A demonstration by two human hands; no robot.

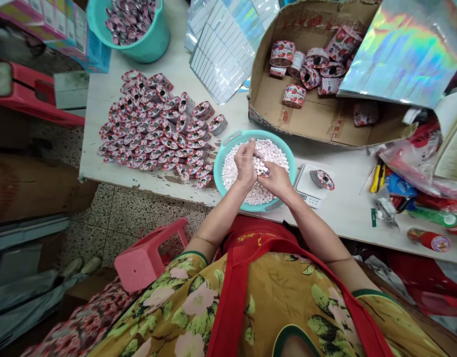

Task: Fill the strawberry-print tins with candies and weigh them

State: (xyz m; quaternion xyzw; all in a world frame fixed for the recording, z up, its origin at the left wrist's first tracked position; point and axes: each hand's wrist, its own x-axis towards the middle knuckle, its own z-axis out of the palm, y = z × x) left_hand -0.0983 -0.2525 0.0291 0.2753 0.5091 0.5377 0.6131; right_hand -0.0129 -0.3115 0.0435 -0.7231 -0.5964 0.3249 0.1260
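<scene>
Both hands meet above a turquoise basin heaped with small white pellets that look like candies. My left hand is cupped, fingers together, around a clump of pellets. Pressed up against it, my right hand grips a small printed pack, mostly hidden by the fingers. To the right of the basin, another printed pack lies tilted on a white digital scale. Many similar packs with dark openings are crowded together on the table to the left.
A cardboard box holding strawberry-printed packs stands behind the basin, with shiny holographic sheets over its right side. A turquoise bucket is at the back left. Yellow cutter, bags and bottles lie right. A pink stool stands below.
</scene>
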